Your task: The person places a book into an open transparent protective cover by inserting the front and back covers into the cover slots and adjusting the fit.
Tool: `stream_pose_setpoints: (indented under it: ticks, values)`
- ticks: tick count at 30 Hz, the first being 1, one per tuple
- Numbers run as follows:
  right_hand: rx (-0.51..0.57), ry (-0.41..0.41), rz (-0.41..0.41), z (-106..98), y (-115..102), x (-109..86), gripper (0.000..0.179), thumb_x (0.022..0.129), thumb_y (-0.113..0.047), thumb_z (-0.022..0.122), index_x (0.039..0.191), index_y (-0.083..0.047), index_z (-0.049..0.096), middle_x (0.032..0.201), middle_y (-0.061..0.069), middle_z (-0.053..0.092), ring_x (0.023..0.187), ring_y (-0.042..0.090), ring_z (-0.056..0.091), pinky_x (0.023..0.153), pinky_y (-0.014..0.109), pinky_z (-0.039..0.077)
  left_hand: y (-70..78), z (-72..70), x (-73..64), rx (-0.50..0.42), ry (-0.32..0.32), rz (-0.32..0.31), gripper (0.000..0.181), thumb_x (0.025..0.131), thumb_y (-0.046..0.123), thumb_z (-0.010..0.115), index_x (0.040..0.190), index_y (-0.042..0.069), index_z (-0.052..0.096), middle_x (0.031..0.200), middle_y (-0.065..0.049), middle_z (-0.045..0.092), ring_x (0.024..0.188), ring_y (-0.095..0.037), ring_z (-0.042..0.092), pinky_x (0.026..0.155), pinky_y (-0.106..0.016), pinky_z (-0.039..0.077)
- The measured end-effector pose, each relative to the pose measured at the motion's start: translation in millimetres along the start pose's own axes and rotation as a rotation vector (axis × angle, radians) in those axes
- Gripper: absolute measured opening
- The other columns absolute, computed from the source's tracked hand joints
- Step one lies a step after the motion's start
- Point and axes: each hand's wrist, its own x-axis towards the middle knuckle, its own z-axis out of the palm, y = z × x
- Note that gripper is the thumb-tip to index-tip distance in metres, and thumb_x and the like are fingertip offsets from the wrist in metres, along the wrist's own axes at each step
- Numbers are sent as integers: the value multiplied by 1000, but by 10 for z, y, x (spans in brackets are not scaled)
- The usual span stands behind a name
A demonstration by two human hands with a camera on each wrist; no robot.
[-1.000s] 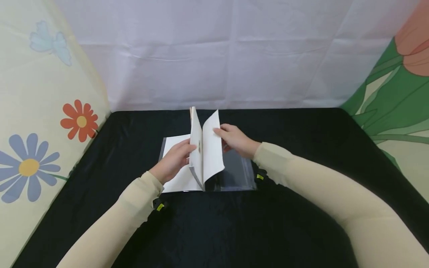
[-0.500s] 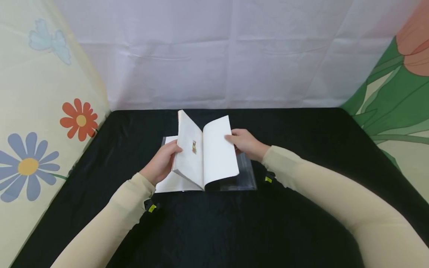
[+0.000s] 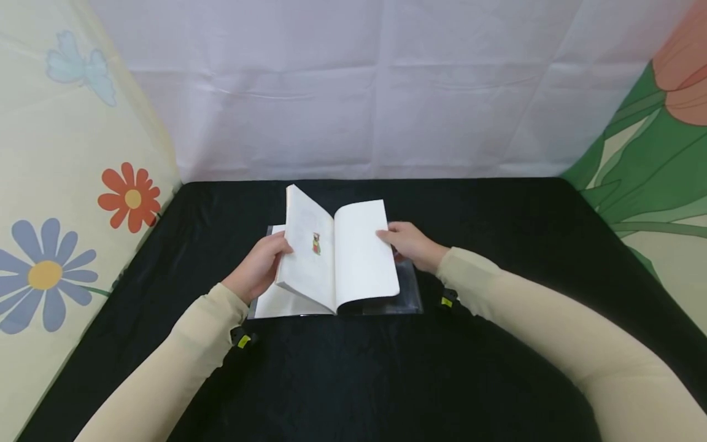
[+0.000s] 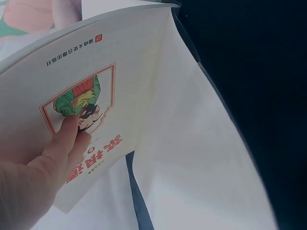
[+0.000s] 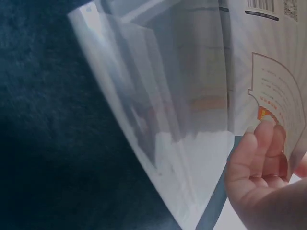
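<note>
A book (image 3: 309, 221) stands partly open above the black table, its pages spread between both hands. My left hand (image 3: 256, 264) pinches the thick page block, thumb on the inner page and fingers (image 4: 72, 136) on a title page with a printed figure. With thumb and fingers my right hand (image 3: 417, 245) pinches the back cover (image 3: 361, 252), whose outside shows a barcode (image 5: 261, 5) in the right wrist view. A clear plastic book cover (image 3: 410, 294) lies beneath, its right part spread flat. On the left, a white leaf (image 3: 282, 304) lies over the plastic.
Black cloth (image 3: 353, 374) covers the table. Behind it hangs a white cloth backdrop (image 3: 359, 92). Panels with printed flowers (image 3: 132, 196) stand at the left and right sides.
The book has opened wider. My left hand has moved left with the page block, and my right hand has moved right and slightly down with the back cover.
</note>
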Motion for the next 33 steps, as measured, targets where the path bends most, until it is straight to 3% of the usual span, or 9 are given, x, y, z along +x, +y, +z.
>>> stream_pose_setpoints:
  ticks: [15, 23, 33]
  values:
    - [-50, -19, 95, -7, 158, 4, 34, 105, -28, 43, 109, 2, 58, 91, 10, 64, 78, 20, 60, 72, 34, 52, -51, -72, -1, 95, 137, -100, 51, 100, 12, 41, 149, 0, 30, 143, -22, 45, 116, -32, 58, 87, -36, 53]
    - [-95, -89, 94, -10, 213, 15, 36, 106, -27, 42, 114, 4, 56, 96, 13, 64, 82, 22, 61, 79, 38, 52, -83, -113, 38, 146, 226, -169, 51, 99, 11, 51, 146, 0, 34, 138, -22, 51, 109, -30, 63, 85, -36, 54]
    - [-159, -174, 43, -25, 236, 77, 38, 106, -30, 41, 113, 2, 59, 90, 10, 60, 83, 22, 56, 77, 35, 51, -151, -185, 27, 111, 302, -182, 51, 99, 6, 49, 147, -1, 34, 139, -21, 49, 111, -29, 60, 82, -31, 53]
